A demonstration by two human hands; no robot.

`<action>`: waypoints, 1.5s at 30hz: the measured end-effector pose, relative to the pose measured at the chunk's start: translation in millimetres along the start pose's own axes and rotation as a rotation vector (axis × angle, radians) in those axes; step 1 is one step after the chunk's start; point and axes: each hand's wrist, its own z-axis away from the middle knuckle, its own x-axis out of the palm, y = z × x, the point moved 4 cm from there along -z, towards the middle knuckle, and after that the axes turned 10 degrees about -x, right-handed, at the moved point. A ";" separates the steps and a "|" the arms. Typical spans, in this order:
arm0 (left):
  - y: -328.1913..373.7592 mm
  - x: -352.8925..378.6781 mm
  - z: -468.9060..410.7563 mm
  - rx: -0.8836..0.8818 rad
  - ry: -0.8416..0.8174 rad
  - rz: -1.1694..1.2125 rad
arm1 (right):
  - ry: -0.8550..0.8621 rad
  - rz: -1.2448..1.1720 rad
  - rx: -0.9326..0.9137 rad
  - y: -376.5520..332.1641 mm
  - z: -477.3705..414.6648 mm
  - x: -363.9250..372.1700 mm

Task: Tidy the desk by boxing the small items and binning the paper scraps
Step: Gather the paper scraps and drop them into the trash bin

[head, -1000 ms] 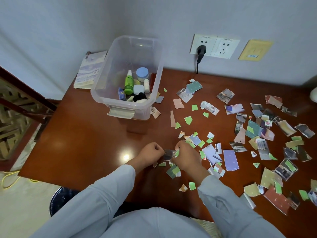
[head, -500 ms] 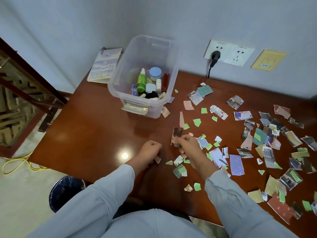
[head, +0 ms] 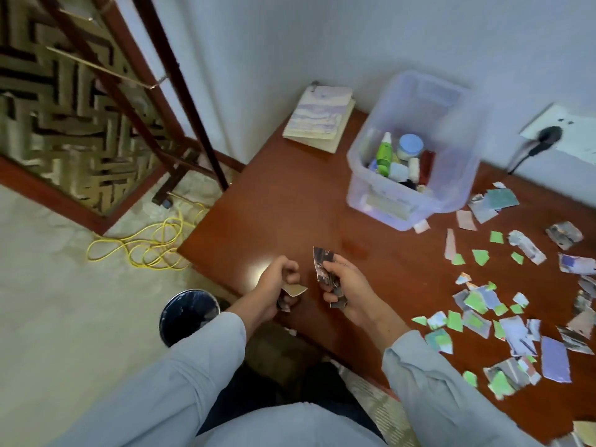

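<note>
Beyond the left edge of the brown surface (head: 290, 204), a yellow cable (head: 145, 246) lies coiled on the floor before a wooden lattice screen (head: 64, 124), and a round dark bin (head: 188, 312) stands on the floor just under the near corner, its right side cut off by the left sleeve (head: 200, 356); its contents cannot be made out. A notebook (head: 319, 116) rests at the far corner against the wall. Beside it, a clear plastic box (head: 387, 208) holds a green bottle (head: 384, 155), a blue-lidded jar (head: 410, 146), a red tube (head: 426, 167) and other small items. Loose paper scraps (head: 477, 321) litter the right half of the surface. Both hands hover over the near-left corner: the left hand (head: 274, 285) has its fingers (head: 292, 275) curled around a tan scrap (head: 295, 290), and the right hand (head: 351, 295) grips a bunch of dark printed scraps (head: 324, 266) that stick up past its fingers (head: 342, 267).
</note>
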 end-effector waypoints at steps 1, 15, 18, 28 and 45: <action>1.6 -19.4 2.4 0.007 -0.017 0.032 | -0.027 0.001 0.017 7.3 -3.0 19.2; -12.2 -291.0 5.2 0.012 0.153 0.429 | -0.262 0.295 0.311 136.6 -48.0 250.2; -31.0 -329.4 -11.3 -0.059 0.207 0.422 | -0.256 0.375 0.368 171.4 -66.4 271.1; -113.5 -421.6 -133.0 -0.286 0.356 0.565 | -0.016 0.519 0.463 328.7 -174.4 265.9; -153.8 -456.4 -244.5 -0.351 0.318 0.840 | 0.091 0.483 0.694 480.3 -263.2 240.9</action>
